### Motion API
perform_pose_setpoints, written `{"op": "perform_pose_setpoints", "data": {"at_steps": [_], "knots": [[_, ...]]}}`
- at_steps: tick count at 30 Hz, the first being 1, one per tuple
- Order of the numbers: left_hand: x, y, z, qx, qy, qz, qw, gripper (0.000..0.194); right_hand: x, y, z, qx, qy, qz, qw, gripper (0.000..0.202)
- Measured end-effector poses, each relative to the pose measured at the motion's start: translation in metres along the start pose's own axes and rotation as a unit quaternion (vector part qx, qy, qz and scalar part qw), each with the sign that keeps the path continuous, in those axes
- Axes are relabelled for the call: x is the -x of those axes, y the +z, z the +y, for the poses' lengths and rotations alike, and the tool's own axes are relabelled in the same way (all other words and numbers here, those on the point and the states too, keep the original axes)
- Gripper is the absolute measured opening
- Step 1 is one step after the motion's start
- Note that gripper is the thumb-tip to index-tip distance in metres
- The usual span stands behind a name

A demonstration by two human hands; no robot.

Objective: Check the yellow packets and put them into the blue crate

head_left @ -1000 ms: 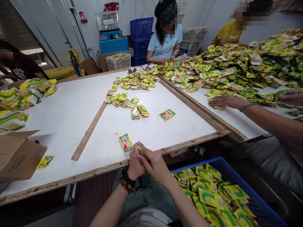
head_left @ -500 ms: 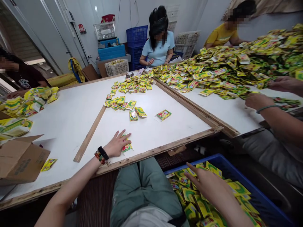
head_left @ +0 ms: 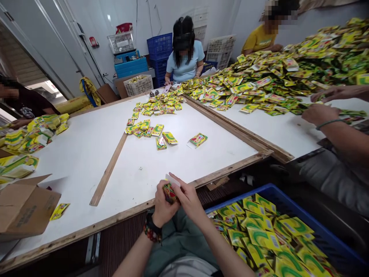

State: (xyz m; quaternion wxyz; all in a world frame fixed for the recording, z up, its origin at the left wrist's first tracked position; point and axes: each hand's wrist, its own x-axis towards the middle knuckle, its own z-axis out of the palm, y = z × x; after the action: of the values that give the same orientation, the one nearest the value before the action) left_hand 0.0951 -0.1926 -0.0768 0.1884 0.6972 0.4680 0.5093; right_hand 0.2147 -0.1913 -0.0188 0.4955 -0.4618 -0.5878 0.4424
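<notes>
At the table's near edge my left hand (head_left: 165, 204) is wrapped round a small green and yellow printed box (head_left: 170, 193), its white flap standing up. Pressed against the same box from the other side, the fingers of my right hand (head_left: 186, 196) pinch near the flap, partly hiding it. Farther up the white tabletop (head_left: 147, 165) lies a lone box (head_left: 197, 140) with a flap out. Left of it, two boxes (head_left: 165, 141) sit close together in front of a cluster of similar boxes (head_left: 161, 104).
A blue crate (head_left: 269, 187) full of yellow packs stands at my right. Wooden strips (head_left: 109, 169) divide the table. A cardboard carton (head_left: 27, 204) is at the left. Packs are heaped (head_left: 288, 77) at the right. Several co-workers sit around, one's hands (head_left: 321, 113) near the heap.
My left hand has lifted the box off the tabletop and drawn it to the near edge. My right hand has come from over the blue crate to join it on the box.
</notes>
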Motion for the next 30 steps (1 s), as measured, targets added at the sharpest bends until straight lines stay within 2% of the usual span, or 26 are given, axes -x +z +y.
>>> {"op": "perform_pose_setpoints", "data": {"at_steps": [2, 4, 6, 9, 11, 14, 18, 21, 23, 25, 27, 29, 30], "knots": [[0.001, 0.006, -0.002, 0.011, 0.018, 0.019, 1.0, 0.049, -0.002, -0.003, 0.001, 0.003, 0.002, -0.016, 1.0, 0.044], [-0.001, 0.008, -0.003, 0.026, 0.034, 0.023, 0.999, 0.058, -0.002, -0.006, -0.001, 0.02, -0.043, -0.055, 0.997, 0.04], [-0.004, 0.008, -0.004, 0.04, 0.027, -0.006, 0.999, 0.063, -0.001, -0.007, -0.004, 0.058, -0.099, -0.069, 0.991, 0.036], [-0.006, 0.009, -0.006, 0.011, 0.001, -0.045, 0.999, 0.055, -0.001, -0.004, -0.007, 0.104, -0.106, -0.01, 0.989, 0.03], [-0.005, 0.012, -0.006, -0.024, -0.009, -0.038, 0.999, 0.056, -0.001, -0.002, -0.006, 0.11, -0.071, 0.033, 0.991, 0.031], [-0.005, 0.014, -0.004, -0.041, -0.018, -0.028, 0.999, 0.059, -0.003, -0.002, -0.006, 0.091, -0.033, 0.043, 0.994, 0.032], [-0.005, 0.016, -0.003, -0.051, -0.029, -0.016, 0.998, 0.052, -0.006, -0.005, -0.009, 0.069, -0.039, 0.014, 0.997, 0.031], [-0.004, 0.016, -0.005, -0.034, -0.031, -0.005, 0.999, 0.046, -0.005, -0.003, -0.009, 0.11, -0.089, -0.048, 0.989, 0.033], [-0.004, 0.013, -0.005, -0.009, -0.025, -0.018, 0.999, 0.041, 0.0, -0.004, -0.008, 0.149, -0.129, -0.073, 0.978, 0.036], [-0.006, 0.008, -0.001, 0.014, -0.009, -0.059, 0.998, 0.046, 0.011, -0.013, -0.007, 0.19, -0.147, -0.068, 0.968, 0.039], [-0.008, 0.002, 0.004, 0.031, 0.017, -0.101, 0.994, 0.065, 0.028, -0.037, -0.005, 0.266, -0.118, -0.045, 0.956, 0.04], [-0.01, -0.004, 0.008, 0.049, 0.026, -0.116, 0.992, 0.075, 0.044, -0.072, -0.001, 0.4, -0.035, -0.011, 0.916, 0.038], [-0.011, -0.006, 0.009, 0.06, 0.018, -0.112, 0.992, 0.068, 0.049, -0.091, 0.001, 0.481, 0.016, 0.008, 0.876, 0.036]]}}
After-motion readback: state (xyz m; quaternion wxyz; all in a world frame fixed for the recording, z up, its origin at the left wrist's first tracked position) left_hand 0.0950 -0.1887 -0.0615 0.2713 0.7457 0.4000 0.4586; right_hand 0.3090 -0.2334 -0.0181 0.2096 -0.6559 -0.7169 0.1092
